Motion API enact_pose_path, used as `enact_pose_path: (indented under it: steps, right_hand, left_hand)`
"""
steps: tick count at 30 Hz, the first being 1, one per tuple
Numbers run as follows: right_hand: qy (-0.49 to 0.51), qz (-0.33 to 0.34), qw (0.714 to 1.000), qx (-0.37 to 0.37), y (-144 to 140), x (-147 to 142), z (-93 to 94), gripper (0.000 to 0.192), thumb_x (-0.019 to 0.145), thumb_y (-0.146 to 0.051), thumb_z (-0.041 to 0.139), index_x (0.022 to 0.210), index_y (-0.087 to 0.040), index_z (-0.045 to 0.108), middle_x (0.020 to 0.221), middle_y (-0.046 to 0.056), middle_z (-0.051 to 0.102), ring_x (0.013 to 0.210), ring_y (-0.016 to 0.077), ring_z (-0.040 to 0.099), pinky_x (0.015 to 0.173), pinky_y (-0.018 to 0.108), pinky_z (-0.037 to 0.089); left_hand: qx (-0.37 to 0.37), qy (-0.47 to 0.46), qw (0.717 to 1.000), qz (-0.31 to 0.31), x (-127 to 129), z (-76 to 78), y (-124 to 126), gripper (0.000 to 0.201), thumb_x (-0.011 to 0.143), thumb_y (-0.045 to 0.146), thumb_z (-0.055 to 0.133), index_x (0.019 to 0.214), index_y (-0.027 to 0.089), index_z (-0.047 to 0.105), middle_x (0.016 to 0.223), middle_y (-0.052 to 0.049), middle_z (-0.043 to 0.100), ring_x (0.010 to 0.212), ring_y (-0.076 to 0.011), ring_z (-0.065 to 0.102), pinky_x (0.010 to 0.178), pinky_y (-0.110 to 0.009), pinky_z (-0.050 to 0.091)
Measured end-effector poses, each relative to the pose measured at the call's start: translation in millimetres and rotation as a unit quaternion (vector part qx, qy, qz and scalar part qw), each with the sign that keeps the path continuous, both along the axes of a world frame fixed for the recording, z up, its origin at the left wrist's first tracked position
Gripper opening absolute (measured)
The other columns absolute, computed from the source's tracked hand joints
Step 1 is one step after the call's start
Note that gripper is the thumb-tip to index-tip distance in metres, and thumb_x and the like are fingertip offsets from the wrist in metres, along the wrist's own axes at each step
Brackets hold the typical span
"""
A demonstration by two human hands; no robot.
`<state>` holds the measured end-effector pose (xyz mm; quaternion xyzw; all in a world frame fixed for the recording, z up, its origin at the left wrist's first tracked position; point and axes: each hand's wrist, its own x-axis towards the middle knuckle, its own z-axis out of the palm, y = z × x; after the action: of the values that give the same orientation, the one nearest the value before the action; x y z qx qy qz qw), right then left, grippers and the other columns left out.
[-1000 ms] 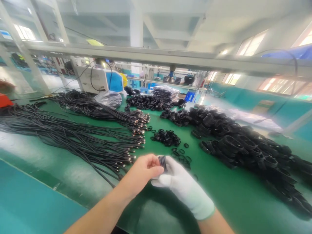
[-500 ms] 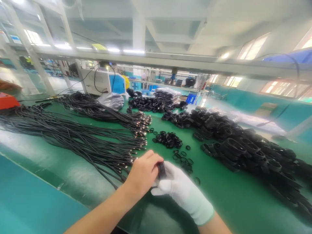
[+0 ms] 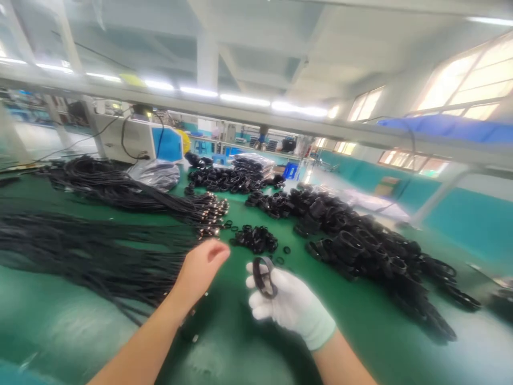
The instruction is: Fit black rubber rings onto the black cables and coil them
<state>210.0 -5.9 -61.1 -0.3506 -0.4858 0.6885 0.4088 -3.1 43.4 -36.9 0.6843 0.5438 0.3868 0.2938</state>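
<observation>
- The right hand, in a white glove, holds a black ring around its fingertips; the fingers are bunched and curled, closed on the ring.
- The left hand, bare, has let go. A second ago its fingers pinched the ring together with the glove; now it hangs apart to the left, loosely cupped, with nothing in it.
- The gap between the two hands is new: earlier they touched over the mat.
- The ring looked like a tight, narrow bundle of dark strands half a second ago; now it shows as an open oval loop.
- The loop stands nearly upright, its long axis running from the top left down to the lower right, its open face turned toward the camera.
- The ring sits above the near part of the green mat, in front of a small heap of loose rings.
- The view has swung: the straight cables now lie further left and lower in the picture than before.
- Coiled cables are piled to the right of the glove, well apart from it.
- A white and blue machine stands at the far left of the mat.
</observation>
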Motion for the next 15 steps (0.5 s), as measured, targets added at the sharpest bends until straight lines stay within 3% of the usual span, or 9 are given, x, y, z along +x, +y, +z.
enact_pose_path:
  steps: [2,4,7,11,15]
  right_hand:
    - [-0.192,-0.11,0.973,0.068,22.6,17.7,8.1,0.055,0.086,-0.058,0.043,0.12,-0.015,0.046,0.109,0.015,0.058,0.081,0.0198,0.063,0.068,0.039,0.053]
    - [-0.3,-0.195,0.929,0.09,51.8,42.0,15.3,0.052,0.086,-0.048,0.05,0.126,-0.016,0.04,0.116,0.016,0.054,0.088,0.021,0.061,0.074,0.04,0.052]
    - [-0.46,-0.295,0.831,0.107,98.1,82.0,22.0,0.052,0.085,-0.032,0.058,0.13,-0.017,0.038,0.131,0.016,0.042,0.11,0.0251,0.051,0.092,0.044,0.044]
    - [-0.627,-0.323,0.701,0.107,145.9,117.9,21.5,0.036,0.089,-0.031,0.054,0.122,-0.017,0.049,0.127,0.01,0.048,0.111,0.025,0.051,0.091,0.047,0.044]
    - [-0.719,-0.295,0.624,0.084,174.2,131.9,12.7,0.033,0.089,-0.032,0.054,0.117,-0.016,0.052,0.119,0.009,0.053,0.103,0.0223,0.055,0.086,0.044,0.048]
  left_hand:
    - [-0.006,0.032,0.999,-0.016,0.8,-14.1,4.8,0.024,0.081,0.037,0.052,0.09,0.02,0.064,0.092,-0.002,0.067,0.084,-0.0194,0.061,0.078,-0.03,0.044]
    - [-0.01,0.059,0.997,-0.041,4.3,-23.3,4.4,0.023,0.082,0.037,0.05,0.092,0.022,0.064,0.095,-0.001,0.066,0.084,-0.0188,0.06,0.077,-0.03,0.044]
    - [-0.014,0.083,0.994,-0.075,10.0,-26.0,-0.7,0.021,0.084,0.035,0.047,0.09,0.024,0.063,0.093,0.001,0.064,0.078,-0.017,0.059,0.072,-0.029,0.043]
    - [-0.028,0.101,0.99,-0.094,13.4,-22.3,-3.1,0.02,0.085,0.033,0.044,0.088,0.024,0.062,0.088,0.001,0.062,0.073,-0.0158,0.058,0.067,-0.027,0.041]
    - [-0.029,0.131,0.987,-0.094,13.3,-21.9,-0.9,0.02,0.086,0.029,0.043,0.08,0.023,0.061,0.081,0.001,0.06,0.071,-0.0154,0.056,0.065,-0.026,0.038]
